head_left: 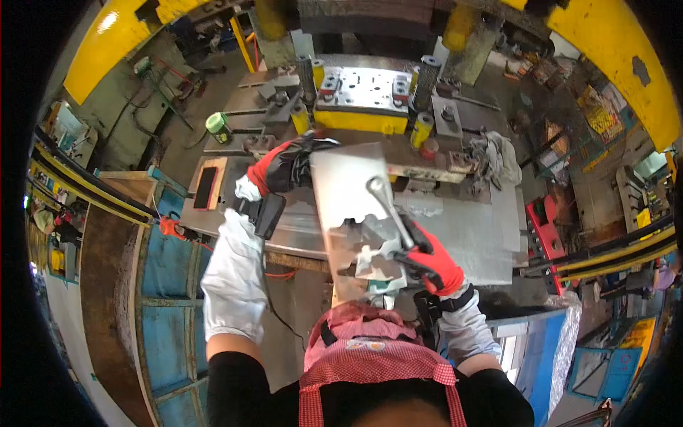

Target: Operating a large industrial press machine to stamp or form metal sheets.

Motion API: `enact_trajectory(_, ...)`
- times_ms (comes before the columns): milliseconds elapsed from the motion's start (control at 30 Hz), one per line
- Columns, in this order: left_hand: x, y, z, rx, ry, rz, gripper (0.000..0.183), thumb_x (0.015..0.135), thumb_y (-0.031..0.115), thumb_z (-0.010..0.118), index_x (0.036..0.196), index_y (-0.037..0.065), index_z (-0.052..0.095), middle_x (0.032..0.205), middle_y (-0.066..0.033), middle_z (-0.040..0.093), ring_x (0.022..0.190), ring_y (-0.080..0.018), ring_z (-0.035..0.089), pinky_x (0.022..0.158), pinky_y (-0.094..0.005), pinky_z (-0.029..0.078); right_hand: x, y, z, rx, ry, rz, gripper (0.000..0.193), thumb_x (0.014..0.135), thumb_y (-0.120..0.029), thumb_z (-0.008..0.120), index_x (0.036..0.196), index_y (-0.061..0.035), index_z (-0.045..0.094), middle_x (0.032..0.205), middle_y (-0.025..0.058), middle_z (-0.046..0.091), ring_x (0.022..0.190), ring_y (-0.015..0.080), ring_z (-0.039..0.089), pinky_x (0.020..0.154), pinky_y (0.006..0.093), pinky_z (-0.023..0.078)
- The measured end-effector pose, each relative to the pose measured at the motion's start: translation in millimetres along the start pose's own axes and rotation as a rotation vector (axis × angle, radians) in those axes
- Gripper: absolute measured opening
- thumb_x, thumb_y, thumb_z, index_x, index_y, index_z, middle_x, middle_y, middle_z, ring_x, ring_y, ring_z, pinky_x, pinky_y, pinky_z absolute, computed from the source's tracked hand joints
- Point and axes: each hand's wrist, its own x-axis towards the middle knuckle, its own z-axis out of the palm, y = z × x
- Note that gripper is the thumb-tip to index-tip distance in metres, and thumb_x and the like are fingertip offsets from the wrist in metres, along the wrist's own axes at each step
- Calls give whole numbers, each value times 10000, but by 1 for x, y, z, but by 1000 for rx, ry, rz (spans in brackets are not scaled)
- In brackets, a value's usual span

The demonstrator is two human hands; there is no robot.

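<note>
A shiny flat metal sheet (347, 174), slightly blurred, is tilted up in front of me. Jagged darker patches, perhaps reflections, show on its near part. My left hand (290, 165), in a red and black glove, grips the sheet's far left corner; some of its fingers are hidden behind the edge. In my right hand (432, 262), gloved the same way, is a metal wrench (391, 213). Its ring end points away from me and lies across the sheet's right side. The right fingers are closed around the handle, close to the sheet's right edge.
Beyond the sheet stands a press die (363, 91) with a yellow base and upright posts. A green-lidded container (218, 127) and a phone (205, 188) rest at the bench's left. Grey rags (496, 158) lie at the right, above a red rack (546, 235). Blue metal frames (167, 285) flank me.
</note>
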Motion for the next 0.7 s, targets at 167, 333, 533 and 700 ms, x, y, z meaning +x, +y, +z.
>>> enact_trajectory(167, 17, 17, 75, -1369, -47, -111, 697, 845, 616, 387, 1309, 97, 401, 1234, -104, 522, 1049, -254, 548, 895, -421, 440, 73, -46, -24, 279, 147, -191, 524, 817, -120, 588, 1310, -106, 411, 733, -39, 510, 549, 27, 436, 467, 183, 344)
enact_trajectory(333, 56, 7, 135, -1344, 189, 214, 549, 928, 457, 347, 1301, 58, 398, 1219, -159, 521, 1064, -292, 553, 908, -413, 453, 159, -65, -61, 9, 25, -337, 345, 856, -158, 564, 1184, -66, 508, 856, -11, 559, 718, 52, 517, 625, 202, 424)
enact_trajectory(533, 100, 13, 121, -1310, 424, 134, 408, 957, 294, 365, 1235, 3, 431, 1101, -193, 571, 1011, -308, 578, 886, -400, 475, 229, -59, -80, 114, -69, -228, 142, 862, -185, 559, 961, -83, 557, 802, -35, 559, 706, 46, 530, 637, 206, 447)
enact_trajectory(700, 114, 5, 125, -1342, 565, 167, 382, 959, 222, 316, 1192, -57, 431, 1066, -234, 573, 999, -326, 578, 893, -402, 476, 239, -57, -100, -103, 23, -215, 165, 848, -211, 589, 956, -91, 556, 749, -31, 544, 625, 53, 515, 558, 211, 424)
